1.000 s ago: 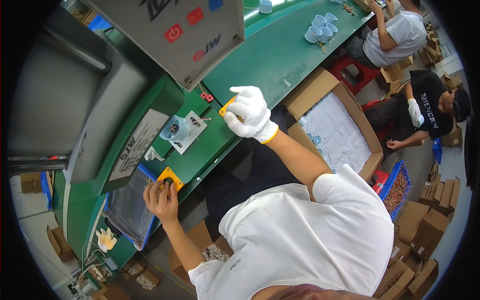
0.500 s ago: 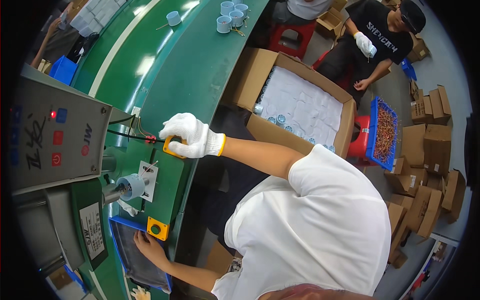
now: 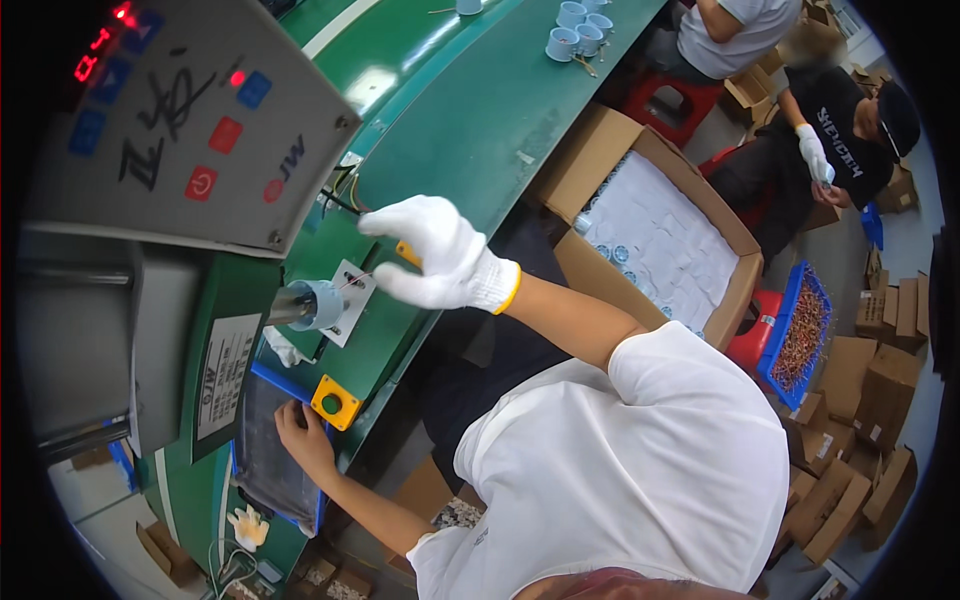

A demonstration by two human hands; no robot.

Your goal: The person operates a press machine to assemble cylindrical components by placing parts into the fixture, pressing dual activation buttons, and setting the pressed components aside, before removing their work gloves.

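Observation:
My right hand (image 3: pixel 435 255), in a white knitted glove, hovers above the green bench with thumb and fingers apart, holding nothing. Partly behind it is a yellow button box (image 3: pixel 408 252). Near its thumb, a thin wire runs from a light-blue cup-shaped part (image 3: pixel 322 305). This part lies on its side against a slotted metal plate (image 3: pixel 352 312), with the press's round metal ram (image 3: pixel 290 304) at its other end. My bare left hand (image 3: pixel 303 437) rests at the blue-rimmed dark tray (image 3: pixel 280 382), fingers loosely extended, beside a yellow box with a green button (image 3: pixel 335 400).
The grey control box (image 3: pixel 240 205) and press crowd the left. Several blue cups (image 3: pixel 563 42) stand on the far bench. To the right are a large carton (image 3: pixel 590 150) of parts and a blue bin of wired pieces (image 3: pixel 795 335). Two people sit beyond the carton.
My right hand has come up off the yellow button box and opened. The ram now reaches into the blue cup. My left hand stays by the tray; the whole view has shifted.

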